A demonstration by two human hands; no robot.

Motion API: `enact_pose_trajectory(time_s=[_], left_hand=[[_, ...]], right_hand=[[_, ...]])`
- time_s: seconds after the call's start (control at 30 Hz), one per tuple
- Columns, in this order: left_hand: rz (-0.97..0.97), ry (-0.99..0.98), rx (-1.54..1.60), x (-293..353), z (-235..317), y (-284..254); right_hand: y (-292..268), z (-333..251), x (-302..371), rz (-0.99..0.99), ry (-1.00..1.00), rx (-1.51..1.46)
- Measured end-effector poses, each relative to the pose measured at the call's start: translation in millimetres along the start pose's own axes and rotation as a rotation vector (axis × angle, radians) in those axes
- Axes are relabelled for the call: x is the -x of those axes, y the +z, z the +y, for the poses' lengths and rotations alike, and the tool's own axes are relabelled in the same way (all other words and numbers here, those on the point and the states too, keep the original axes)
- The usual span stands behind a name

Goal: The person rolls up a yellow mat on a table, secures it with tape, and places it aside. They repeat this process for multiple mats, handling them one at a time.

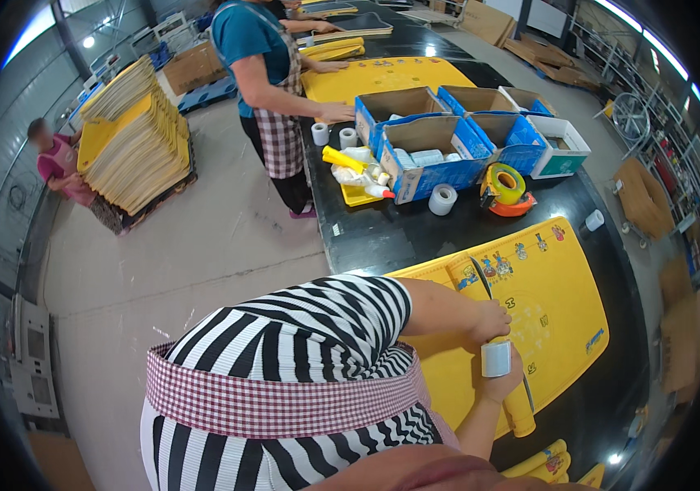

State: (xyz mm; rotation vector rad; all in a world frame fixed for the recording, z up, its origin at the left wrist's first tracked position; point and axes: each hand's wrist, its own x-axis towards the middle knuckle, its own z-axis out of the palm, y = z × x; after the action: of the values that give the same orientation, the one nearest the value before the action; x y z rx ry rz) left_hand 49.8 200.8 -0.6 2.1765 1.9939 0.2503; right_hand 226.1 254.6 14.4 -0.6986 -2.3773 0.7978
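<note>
My left hand presses the yellow panel flat at lower right; my right hand's fingers clamp a white tape roll, probably steadying it.

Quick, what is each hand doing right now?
Left hand: closed, pressing on the yellow board.
Right hand: closed on a white tape roll.

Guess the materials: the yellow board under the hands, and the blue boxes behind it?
Yellow board: looks like moulded plastic, glossy with printed cartoon figures and rounded corners; could be coated board. Blue boxes: most likely cardboard, given brown raw insides, folded flaps and printed blue outsides.
</note>
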Motion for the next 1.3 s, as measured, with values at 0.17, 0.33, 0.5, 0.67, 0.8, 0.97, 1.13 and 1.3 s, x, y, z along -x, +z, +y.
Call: enact_pose_trajectory(time_s=[0.17, 0.33, 0.5, 0.67, 0.8, 0.97, 1.13, 1.3], left_hand=[[0.007, 0.030, 0.017, -8.8, 1.4, -5.7], [0.104, 0.019, 0.007, 3.9, 10.5, -7.3], [0.333, -0.147, 0.238, 87.9, 18.0, 41.2], [0.035, -0.538, 0.121, 201.4, 13.6, 9.2], [0.029, -0.606, 0.102, 221.9, 14.6, 8.0], [0.041, -0.600, 0.109, 218.7, 14.3, 12.2], [0.054, -0.594, 0.096, 222.4, 13.9, 12.2], [0.053, -0.593, 0.136, 222.6, 16.1, 9.5]], right_hand=[[-2.3, 11.5, -2.0, 0.021, -0.022, -0.115], [4.9, 31.7, -4.0, -0.009, -0.042, -0.214], [28.6, 82.4, -1.8, -0.015, 0.217, -0.888], [40.0, 93.5, 8.4, 0.153, 0.198, -0.739], [43.3, 105.4, 6.5, 0.100, 0.153, -0.633], [39.3, 99.9, 1.8, 0.079, 0.318, -0.965], [36.9, 90.9, 3.2, 0.121, 0.192, -0.696], [41.5, 96.5, 4.6, 0.120, 0.157, -0.691]])
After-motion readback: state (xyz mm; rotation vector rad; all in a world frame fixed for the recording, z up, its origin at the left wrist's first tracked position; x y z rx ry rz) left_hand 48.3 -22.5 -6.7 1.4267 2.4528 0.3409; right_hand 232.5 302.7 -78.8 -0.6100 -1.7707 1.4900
